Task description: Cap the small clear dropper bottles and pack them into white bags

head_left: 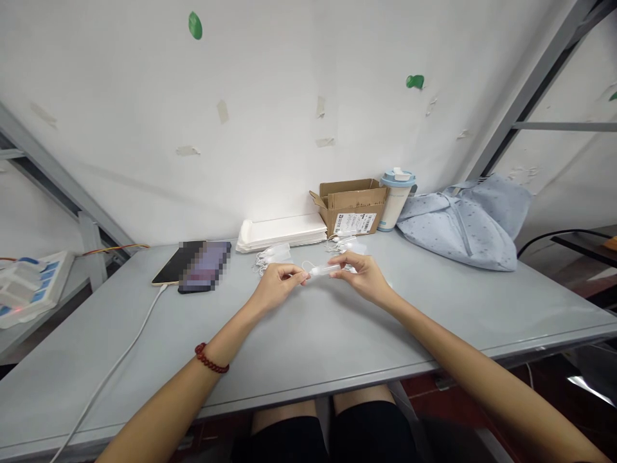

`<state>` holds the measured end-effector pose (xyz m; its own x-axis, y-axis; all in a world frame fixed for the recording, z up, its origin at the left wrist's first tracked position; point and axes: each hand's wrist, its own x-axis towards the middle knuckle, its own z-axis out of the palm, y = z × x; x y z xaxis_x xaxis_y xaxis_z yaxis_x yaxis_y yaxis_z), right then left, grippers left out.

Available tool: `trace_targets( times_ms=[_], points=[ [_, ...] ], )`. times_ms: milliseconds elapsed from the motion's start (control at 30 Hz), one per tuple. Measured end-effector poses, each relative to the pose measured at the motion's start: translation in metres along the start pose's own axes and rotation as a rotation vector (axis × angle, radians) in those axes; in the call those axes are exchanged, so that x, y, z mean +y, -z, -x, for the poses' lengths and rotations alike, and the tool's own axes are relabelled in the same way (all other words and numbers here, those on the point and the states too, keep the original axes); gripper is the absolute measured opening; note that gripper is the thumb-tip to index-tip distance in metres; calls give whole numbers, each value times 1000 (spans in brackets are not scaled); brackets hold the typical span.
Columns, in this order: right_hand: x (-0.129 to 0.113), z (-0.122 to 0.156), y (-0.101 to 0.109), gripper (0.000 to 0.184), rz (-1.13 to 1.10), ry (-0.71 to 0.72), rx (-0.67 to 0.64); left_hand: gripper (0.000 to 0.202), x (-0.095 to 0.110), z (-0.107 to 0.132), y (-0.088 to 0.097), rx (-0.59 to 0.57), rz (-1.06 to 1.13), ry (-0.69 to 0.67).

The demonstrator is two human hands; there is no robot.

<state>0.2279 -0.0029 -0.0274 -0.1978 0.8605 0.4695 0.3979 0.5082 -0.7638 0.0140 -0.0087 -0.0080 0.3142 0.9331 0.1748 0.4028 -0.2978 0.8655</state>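
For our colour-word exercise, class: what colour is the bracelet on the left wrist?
The bracelet is dark reddish-brown; it shows in the head view.

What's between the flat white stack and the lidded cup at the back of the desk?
An open cardboard box stands between the flat white stack and the lidded cup; the head view shows it.

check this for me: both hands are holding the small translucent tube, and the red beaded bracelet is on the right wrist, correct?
Not quite: the head view shows the red beaded bracelet on the left wrist, not the right. The left hand and right hand do both hold the translucent tube.
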Motion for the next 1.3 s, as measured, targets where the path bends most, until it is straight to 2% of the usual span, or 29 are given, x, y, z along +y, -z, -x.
trace_targets(
  times_ms=[400,667,967,1200,1300],
  points=[
    [-1,2,-4,16,-13,-21,3,25,-5,-1,-3,-4,144,51],
    [2,-5,-3,20,-54,-52,20,39,-8,-9,4,69,174,89],
    [-1,-3,-2,18,-43,-46,16,30,1,-5,7,43,92,71],
    [0,-4,-1,19,-24,-22,0,30,-2,-5,7,2,31,41],
    [1,-6,1,17,5,5,-9,30,-4,-8,12,46,-30,21]
  ],
)
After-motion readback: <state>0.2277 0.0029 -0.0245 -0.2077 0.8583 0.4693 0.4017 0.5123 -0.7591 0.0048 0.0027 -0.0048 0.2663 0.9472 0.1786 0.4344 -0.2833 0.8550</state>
